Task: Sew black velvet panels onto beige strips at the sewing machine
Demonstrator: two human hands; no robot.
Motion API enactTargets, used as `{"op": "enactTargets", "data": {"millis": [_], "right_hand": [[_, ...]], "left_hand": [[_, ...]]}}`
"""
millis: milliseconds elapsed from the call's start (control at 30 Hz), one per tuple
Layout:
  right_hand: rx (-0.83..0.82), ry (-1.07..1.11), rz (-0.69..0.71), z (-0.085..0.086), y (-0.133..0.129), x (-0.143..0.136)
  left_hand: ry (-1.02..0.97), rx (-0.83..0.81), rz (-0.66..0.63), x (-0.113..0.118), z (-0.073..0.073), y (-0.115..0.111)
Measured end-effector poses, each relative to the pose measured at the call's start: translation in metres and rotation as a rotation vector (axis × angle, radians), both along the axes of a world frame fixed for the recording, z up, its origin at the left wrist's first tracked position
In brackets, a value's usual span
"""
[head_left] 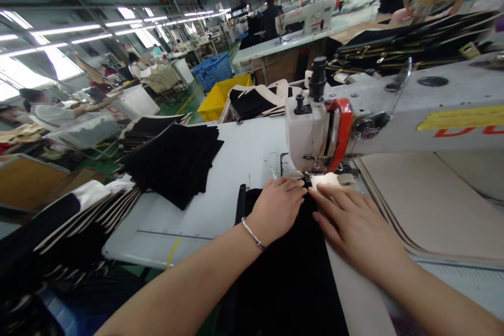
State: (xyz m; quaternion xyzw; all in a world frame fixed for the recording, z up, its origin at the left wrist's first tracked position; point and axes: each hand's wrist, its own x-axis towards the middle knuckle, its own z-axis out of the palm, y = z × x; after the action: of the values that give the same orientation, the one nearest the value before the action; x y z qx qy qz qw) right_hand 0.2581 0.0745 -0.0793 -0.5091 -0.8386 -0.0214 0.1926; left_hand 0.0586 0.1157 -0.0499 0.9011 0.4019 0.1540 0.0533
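A long black fabric panel [291, 273] runs from the bottom edge up to the needle area of a white sewing machine [311, 136] with an orange guard. My left hand [277, 207] lies on the black fabric, its fingers stretched toward the presser foot [307, 177]. On the right, my right hand [354, 220] rests flat with spread fingers, over the edge between the black fabric and a pale strip [346, 283]. Both sets of fingertips are close to the needle area. What lies beneath my palms is hidden.
A stack of black fabric pieces [177, 163] lies on the table's left side. Beige panels [429, 205] are piled under the machine arm. Beyond the table stand a yellow bin [222, 97] and a blue basket [212, 71]. Another person [271, 18] is farther back.
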Motion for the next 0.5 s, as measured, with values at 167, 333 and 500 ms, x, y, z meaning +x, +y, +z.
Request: {"op": "enactTargets", "data": {"millis": [167, 333, 500], "right_hand": [[-0.007, -0.003, -0.006, 0.000, -0.001, -0.002], [-0.007, -0.006, -0.013, 0.001, -0.002, -0.002], [0.024, 0.015, 0.050, -0.001, -0.048, 0.006]], "left_hand": [[-0.012, -0.020, 0.001, 0.000, -0.002, 0.002], [-0.026, -0.026, -0.031, -0.002, -0.001, 0.003], [0.034, -0.256, -0.217, -0.024, 0.028, -0.048]]}}
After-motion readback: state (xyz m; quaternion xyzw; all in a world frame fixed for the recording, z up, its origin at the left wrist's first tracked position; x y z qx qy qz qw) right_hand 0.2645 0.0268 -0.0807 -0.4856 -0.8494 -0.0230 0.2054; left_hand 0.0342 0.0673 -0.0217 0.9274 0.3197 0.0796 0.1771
